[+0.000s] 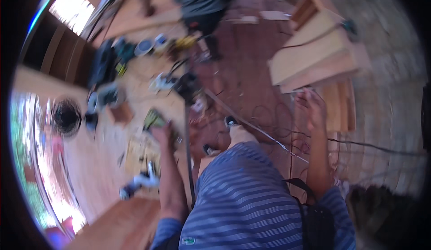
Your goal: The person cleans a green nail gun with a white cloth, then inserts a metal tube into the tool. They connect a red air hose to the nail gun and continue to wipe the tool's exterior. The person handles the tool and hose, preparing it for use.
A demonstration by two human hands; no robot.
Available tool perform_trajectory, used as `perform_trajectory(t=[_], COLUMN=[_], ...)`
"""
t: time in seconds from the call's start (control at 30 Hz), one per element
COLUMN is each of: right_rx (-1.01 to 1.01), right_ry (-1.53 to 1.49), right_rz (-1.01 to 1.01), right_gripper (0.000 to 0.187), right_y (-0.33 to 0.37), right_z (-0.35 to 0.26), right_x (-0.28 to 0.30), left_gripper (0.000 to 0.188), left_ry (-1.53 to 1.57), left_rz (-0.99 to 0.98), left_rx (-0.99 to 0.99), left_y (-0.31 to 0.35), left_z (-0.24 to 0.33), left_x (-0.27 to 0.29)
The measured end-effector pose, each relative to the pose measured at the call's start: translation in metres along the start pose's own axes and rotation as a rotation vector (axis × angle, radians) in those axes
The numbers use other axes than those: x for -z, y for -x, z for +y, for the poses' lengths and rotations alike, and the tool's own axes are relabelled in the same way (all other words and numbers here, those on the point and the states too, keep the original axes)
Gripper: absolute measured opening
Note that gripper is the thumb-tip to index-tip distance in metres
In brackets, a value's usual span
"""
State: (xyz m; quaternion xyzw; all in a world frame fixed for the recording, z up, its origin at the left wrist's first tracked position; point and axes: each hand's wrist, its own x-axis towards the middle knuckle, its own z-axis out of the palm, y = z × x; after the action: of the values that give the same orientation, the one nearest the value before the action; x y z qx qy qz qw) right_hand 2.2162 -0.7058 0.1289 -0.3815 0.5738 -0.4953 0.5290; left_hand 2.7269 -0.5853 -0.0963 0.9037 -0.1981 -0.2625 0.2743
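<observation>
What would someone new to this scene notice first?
Probably the blue striped shirt at lower middle. Then the pale wooden box at upper right, the right hand by its lower edge. Left of centre, the left hand is at a blurred green thing on the workbench.

daylight enters chiefly from the left: an upper opening [72, 8] is burnt out to flat white, and a lower opening [42, 164] along the rim dissolves into glare streaked with green and pink. blue-violet fringing edges the upper left of the fisheye circle, beyond which the field falls to black; straight lines bow toward this margin. the workbench [90, 155] is evenly and moderately lit, the red-brown floor [242, 70] is dimmer, and a dark heap [381, 214] at lower right sinks into shadow. blur softens the left hand [160, 131], the right hand [312, 108] and a power tool [143, 180]; stripes on the shirt [242, 200] remain legible.
</observation>
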Motion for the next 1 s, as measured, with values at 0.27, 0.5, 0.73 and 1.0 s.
perform_trajectory(t=[0.27,0.5,0.73,1.0], right_rx=[0.273,0.221,0.077,-0.106], right_ry=[-0.238,-0.215,-0.288,-0.651], right_rz=[0.423,0.703,0.825,0.559], right_gripper=[0.032,0.044,0.046,0.036], right_y=[-0.162,-0.349,-0.495,-0.576], right_z=[-0.056,-0.13,-0.135,-0.128], right_x=[0.052,0.12,0.182,0.256], left_gripper=[0.06,0.064,0.053,0.06], left_ry=[-0.012,-0.236,-0.438,-0.403], left_rz=[0.132,0.276,0.352,-0.599], left_rx=[-0.024,-0.166,-0.049,0.25], left_y=[0.012,0.002,0.071,0.162], left_z=[0.019,-0.035,-0.042,0.097], left_x=[0.006,0.019,0.051,0.025])
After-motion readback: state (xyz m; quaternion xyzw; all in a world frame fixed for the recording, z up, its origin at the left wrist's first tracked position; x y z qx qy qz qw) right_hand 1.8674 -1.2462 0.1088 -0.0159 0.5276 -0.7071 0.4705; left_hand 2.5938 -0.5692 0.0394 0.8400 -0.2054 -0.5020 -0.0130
